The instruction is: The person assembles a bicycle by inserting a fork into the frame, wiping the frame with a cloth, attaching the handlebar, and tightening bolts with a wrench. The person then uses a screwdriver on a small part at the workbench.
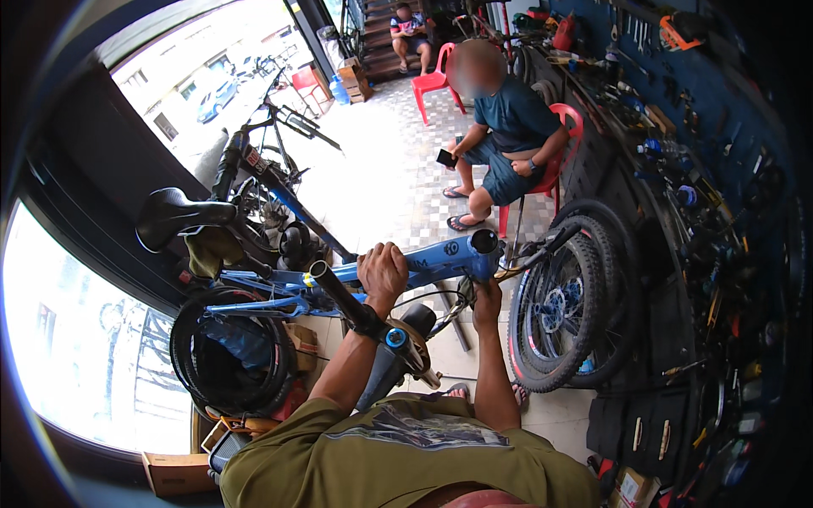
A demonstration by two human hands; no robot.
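A blue bicycle frame (423, 262) spans the space in front of me, its open head tube (484, 244) at the right end. My left hand (383, 273) is wrapped over the frame's tube, knuckles up. At the lower end of the head tube, my right hand (487, 302) is closed, its fingertips partly hidden; what it grips there I cannot make out. Black cables (457, 296) loop beside that hand. Close to my body, a suspension fork (364, 320) stands tilted, with a bare black steerer tube and a blue cap on its crown; my left forearm passes next to it.
Mountain bike wheels (559, 305) lean together at right, beside a tool-laden wall bench (677, 195). Behind the frame a person (517, 127) sits on a red chair (563, 152), holding a phone. A black saddle (182, 218) and tires (182, 339) are at left.
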